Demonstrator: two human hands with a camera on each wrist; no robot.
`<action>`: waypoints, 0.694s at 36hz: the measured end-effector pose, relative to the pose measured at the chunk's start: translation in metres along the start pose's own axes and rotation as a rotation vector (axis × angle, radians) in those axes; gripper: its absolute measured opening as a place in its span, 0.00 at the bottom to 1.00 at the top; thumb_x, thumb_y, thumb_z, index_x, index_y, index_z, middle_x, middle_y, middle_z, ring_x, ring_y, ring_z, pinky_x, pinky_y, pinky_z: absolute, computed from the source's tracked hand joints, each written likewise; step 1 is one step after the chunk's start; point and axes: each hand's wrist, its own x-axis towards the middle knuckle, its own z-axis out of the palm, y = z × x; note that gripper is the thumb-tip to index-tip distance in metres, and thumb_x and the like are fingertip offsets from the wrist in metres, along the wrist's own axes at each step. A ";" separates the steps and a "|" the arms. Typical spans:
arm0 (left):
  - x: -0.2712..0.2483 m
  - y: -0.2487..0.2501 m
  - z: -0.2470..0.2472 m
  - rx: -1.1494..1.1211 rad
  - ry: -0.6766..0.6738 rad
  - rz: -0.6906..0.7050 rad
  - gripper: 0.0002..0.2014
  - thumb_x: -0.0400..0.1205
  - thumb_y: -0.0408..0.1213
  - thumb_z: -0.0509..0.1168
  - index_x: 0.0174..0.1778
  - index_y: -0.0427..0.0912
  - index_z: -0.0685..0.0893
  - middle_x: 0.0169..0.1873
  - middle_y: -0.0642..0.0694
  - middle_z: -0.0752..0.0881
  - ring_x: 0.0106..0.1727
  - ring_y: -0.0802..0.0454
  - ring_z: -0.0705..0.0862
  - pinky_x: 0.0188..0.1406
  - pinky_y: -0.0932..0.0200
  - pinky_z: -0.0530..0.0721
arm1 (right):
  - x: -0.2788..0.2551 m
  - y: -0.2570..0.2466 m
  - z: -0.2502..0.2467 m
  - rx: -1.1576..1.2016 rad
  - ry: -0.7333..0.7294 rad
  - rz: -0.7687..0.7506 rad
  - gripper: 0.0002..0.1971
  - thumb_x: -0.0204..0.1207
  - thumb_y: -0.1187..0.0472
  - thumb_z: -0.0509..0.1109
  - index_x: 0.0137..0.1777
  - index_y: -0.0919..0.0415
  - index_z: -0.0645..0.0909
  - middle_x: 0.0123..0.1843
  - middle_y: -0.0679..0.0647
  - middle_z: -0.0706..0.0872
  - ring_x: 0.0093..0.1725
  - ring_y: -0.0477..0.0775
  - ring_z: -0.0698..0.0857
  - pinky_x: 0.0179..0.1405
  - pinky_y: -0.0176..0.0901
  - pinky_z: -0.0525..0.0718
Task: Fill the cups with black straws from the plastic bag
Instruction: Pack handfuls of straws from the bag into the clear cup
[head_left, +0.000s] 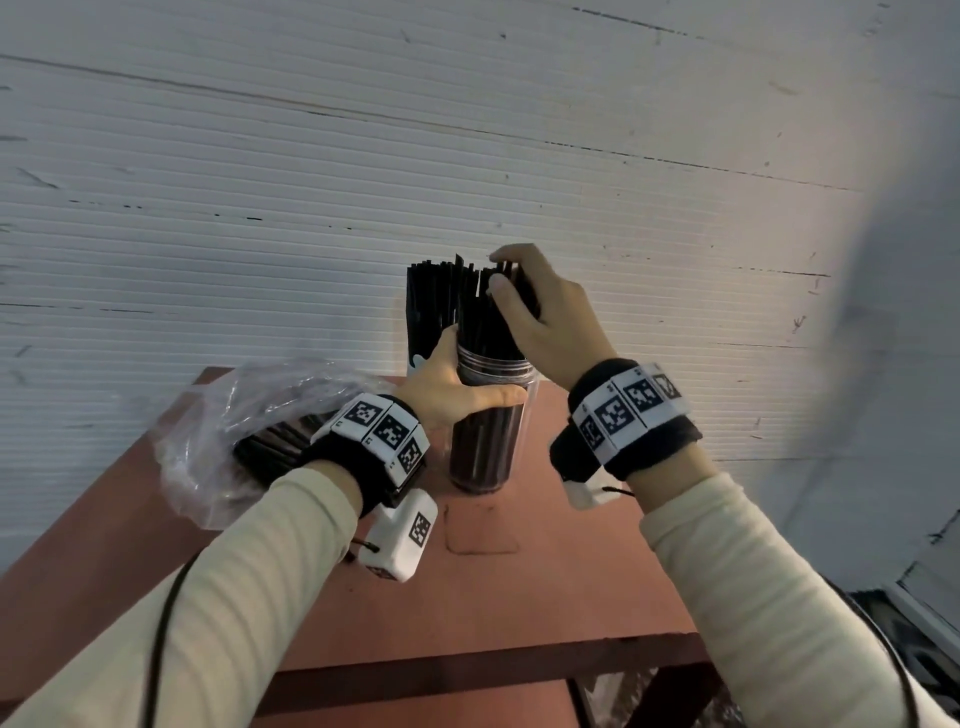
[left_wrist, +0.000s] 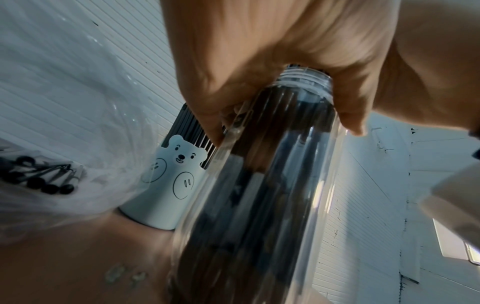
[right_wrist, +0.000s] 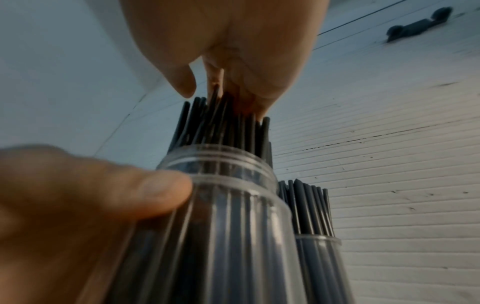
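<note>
While left hand steadies, straws fill cup

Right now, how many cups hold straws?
2: a clear cup held by the left hand, and a bear cup right behind it. None seems hidden.

Left hand curls round something, thumb across its near side. Right hand sits just above it, fingers bent downward, pinching.

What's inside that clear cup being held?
The clear cup is packed with upright black straws poking above its rim. The right hand covers some tips; the cup's bottom isn't visible.
</note>
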 end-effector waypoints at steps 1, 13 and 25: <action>0.000 0.000 0.000 -0.006 -0.004 0.001 0.58 0.53 0.58 0.83 0.78 0.53 0.62 0.61 0.55 0.85 0.64 0.56 0.83 0.70 0.47 0.79 | -0.001 0.000 -0.001 0.010 0.022 -0.005 0.12 0.85 0.56 0.60 0.64 0.57 0.77 0.34 0.39 0.79 0.33 0.34 0.79 0.34 0.23 0.72; 0.004 -0.002 0.001 -0.018 0.004 0.030 0.50 0.62 0.48 0.84 0.78 0.49 0.63 0.59 0.53 0.85 0.62 0.56 0.83 0.70 0.46 0.79 | -0.004 -0.006 0.001 -0.112 -0.029 -0.112 0.14 0.85 0.58 0.61 0.59 0.60 0.87 0.55 0.49 0.89 0.55 0.42 0.84 0.55 0.25 0.76; 0.004 -0.004 0.003 -0.027 0.028 0.050 0.52 0.67 0.40 0.82 0.81 0.43 0.56 0.61 0.51 0.82 0.65 0.54 0.82 0.70 0.50 0.79 | -0.019 -0.002 0.013 -0.285 -0.122 -0.153 0.21 0.87 0.56 0.54 0.75 0.62 0.75 0.75 0.55 0.78 0.79 0.52 0.69 0.74 0.28 0.54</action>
